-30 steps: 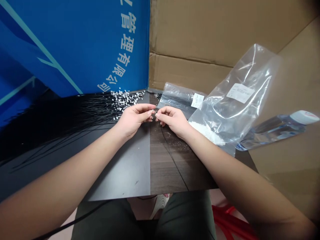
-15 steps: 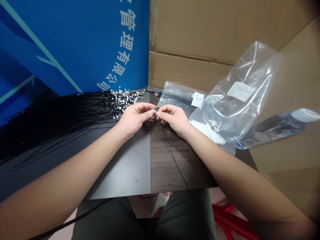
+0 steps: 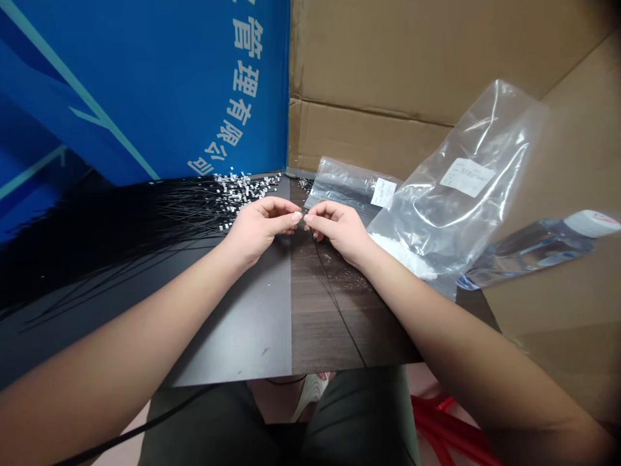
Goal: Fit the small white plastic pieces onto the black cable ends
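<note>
1. Evidently, in the head view, the left hand [image 3: 257, 230] and the right hand [image 3: 339, 232] face each other, fingertips nearly meeting above the worktop [image 3: 233, 323], perhaps to keep very small parts close together and in sight.
2. Right grip: thumb and index finger look to be pinching a thin black strand [image 3: 334, 298] near its far end. Its smooth, slender length trails towards the worktop's near edge; a hold so near the end presumably makes the tip easier to steer.
3. Left grip: thumb and index finger are pressed together; anything between them is too small to tell.
4. A heap of black strands [image 3: 97, 226] spreads leftward, wiry and dark. Its blocky white tips [image 3: 245, 189] cluster beside the left hand, likely for easy reach.
5. Beyond the right hand lies a small labelled bag [image 3: 339, 182], thin and shiny.
6. Rightward, a large clear bag [image 3: 485, 142] slumps in glossy creases, with fine white pieces [image 3: 402, 255] at its lower end, near the right forearm. Beside it, a smooth, clear bottle [image 3: 533, 252] lies tilted.
</note>
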The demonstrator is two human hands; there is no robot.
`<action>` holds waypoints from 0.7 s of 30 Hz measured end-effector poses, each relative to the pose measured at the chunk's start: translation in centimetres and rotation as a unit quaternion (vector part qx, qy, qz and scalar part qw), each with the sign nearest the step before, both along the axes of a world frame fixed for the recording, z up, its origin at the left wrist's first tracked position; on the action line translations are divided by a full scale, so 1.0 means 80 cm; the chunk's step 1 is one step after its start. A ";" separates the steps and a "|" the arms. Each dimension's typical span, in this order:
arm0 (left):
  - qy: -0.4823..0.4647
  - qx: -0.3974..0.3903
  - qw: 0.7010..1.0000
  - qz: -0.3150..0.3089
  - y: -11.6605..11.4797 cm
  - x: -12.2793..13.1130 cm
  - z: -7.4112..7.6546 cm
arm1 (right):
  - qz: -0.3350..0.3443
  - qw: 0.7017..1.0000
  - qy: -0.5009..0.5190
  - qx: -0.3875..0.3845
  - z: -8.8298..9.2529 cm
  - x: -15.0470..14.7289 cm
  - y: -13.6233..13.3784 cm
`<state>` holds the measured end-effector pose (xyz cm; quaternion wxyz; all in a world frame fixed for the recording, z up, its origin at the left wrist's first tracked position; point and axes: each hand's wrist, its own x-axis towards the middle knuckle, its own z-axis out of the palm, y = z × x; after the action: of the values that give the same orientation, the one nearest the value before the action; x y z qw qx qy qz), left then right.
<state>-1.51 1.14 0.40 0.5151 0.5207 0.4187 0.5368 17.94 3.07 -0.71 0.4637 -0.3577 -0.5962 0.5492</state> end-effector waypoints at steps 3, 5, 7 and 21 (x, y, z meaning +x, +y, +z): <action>0.009 0.006 1.000 0.011 -0.001 0.000 0.001 | 0.003 1.000 0.002 0.003 -0.001 0.000 0.000; 0.018 0.016 1.000 0.013 -0.001 0.000 0.000 | 0.006 1.000 0.009 0.002 -0.001 -0.001 0.000; 0.021 0.024 0.999 0.008 -0.001 -0.001 -0.001 | 0.010 1.000 0.018 -0.006 0.000 -0.001 0.000; 0.032 0.035 0.999 -0.013 -0.004 -0.001 0.000 | 0.018 0.999 0.023 -0.039 0.011 -0.006 -0.006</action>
<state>-1.60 0.83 0.40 0.4901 0.5608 0.4089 0.5274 17.48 2.61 0.16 0.4530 -0.3519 -0.5701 0.5882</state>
